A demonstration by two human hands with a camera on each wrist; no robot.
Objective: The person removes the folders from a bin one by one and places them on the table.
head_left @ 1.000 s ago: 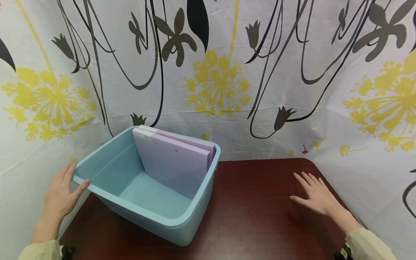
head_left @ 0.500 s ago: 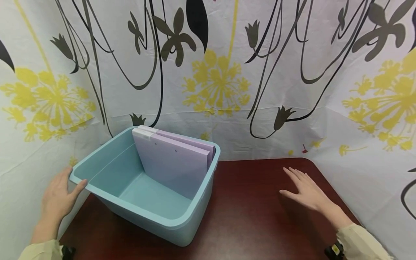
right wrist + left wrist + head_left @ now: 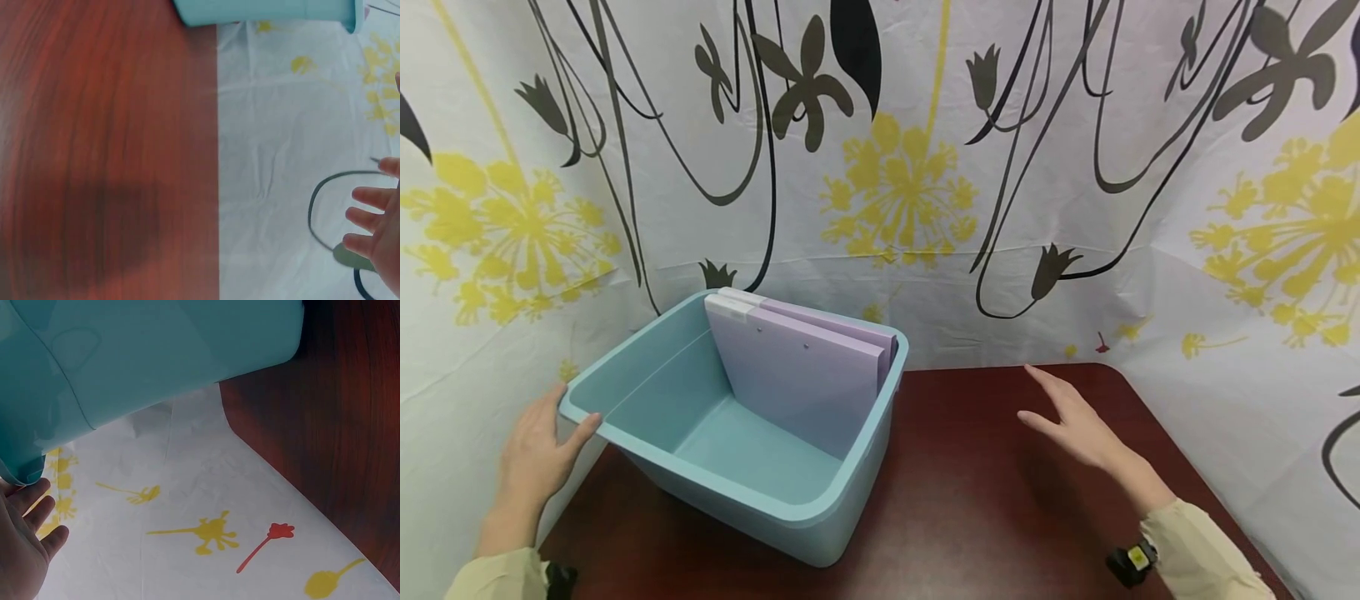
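Note:
A light-blue plastic bin (image 3: 700, 475) stands on the left half of the dark red-brown table, set at an angle. Two lilac folders (image 3: 797, 367) stand upright inside it, leaning along its far wall; white shows at their top left corner. My left hand (image 3: 538, 454) holds the bin's rim at the near left corner, thumb over the rim and fingers outside. The left wrist view shows those fingers (image 3: 37, 515) below the rim. Over the table to the right of the bin, my right hand (image 3: 1078, 425) is in the air with straight fingers, holding nothing.
The wood-grain table (image 3: 970, 500) runs along the front and right. A white cloth (image 3: 910, 208) printed with yellow flowers and grey stems hangs behind it and at both sides, close to the bin's far side.
My right hand has moved left toward the bin and turned so its palm faces inward. My left hand shifted slightly left at the rim early on; bin and folders stay put.

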